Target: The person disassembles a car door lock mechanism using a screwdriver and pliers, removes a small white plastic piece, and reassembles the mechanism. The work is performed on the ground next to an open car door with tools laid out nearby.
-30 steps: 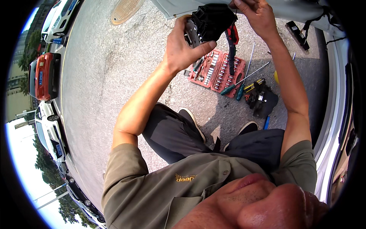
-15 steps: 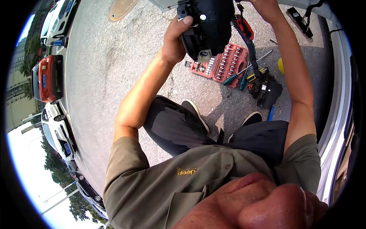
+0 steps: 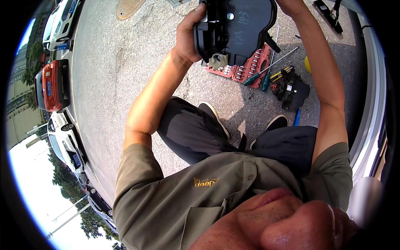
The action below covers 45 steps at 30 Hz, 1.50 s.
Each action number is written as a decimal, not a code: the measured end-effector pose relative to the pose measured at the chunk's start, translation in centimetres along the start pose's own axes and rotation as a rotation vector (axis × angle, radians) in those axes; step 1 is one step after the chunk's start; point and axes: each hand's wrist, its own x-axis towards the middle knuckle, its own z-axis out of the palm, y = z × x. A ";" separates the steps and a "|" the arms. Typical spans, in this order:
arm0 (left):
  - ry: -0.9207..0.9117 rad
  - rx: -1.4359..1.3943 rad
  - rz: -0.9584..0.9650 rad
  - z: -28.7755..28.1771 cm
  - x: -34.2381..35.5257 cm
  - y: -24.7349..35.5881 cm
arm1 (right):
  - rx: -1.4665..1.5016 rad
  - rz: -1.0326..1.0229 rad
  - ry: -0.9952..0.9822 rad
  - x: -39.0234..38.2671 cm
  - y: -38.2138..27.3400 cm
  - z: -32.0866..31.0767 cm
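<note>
My left hand (image 3: pixel 189 35) is closed round the left edge of a black moulded plastic car part (image 3: pixel 246 31), its thumb lying along the edge. The part's broad flat face is turned up and carries a small white dot and faint hand-drawn marks. At its lower edge sits a beige-grey piece (image 3: pixel 218 61), and a black ribbed end (image 3: pixel 272 43) pokes out at its right. My right hand (image 3: pixel 293 6) is beside the part's upper right, cut by the picture's top edge. Its fingers are out of sight, so whether it holds anything cannot be seen.
Beneath the part lies an open red socket set (image 3: pixel 250 75). Green-handled screwdrivers (image 3: pixel 252 79), a second black assembly (image 3: pixel 293 93), a blue tool (image 3: pixel 297 118) and a yellow round thing (image 3: pixel 308 65) are on the asphalt. A white car body (image 3: pixel 366 137) stands close at right; parked cars (image 3: pixel 52 85) line the left.
The black part has turned so that its broad face shows, and it covers more of the socket set. The dangling dark strip at its right is now mostly hidden. My right hand has risen slightly.
</note>
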 end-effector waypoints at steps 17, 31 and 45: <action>0.070 0.539 0.323 6.4 -1.4 0.4 | 0.048 0.021 -0.071 -0.8 -0.5 0.3; 0.250 0.472 0.153 7.1 -1.9 -0.2 | -0.280 0.391 -0.324 -3.0 -1.8 -2.7; 0.038 0.084 0.038 5.8 -1.4 0.3 | -0.192 0.454 -0.306 -2.8 -4.5 0.6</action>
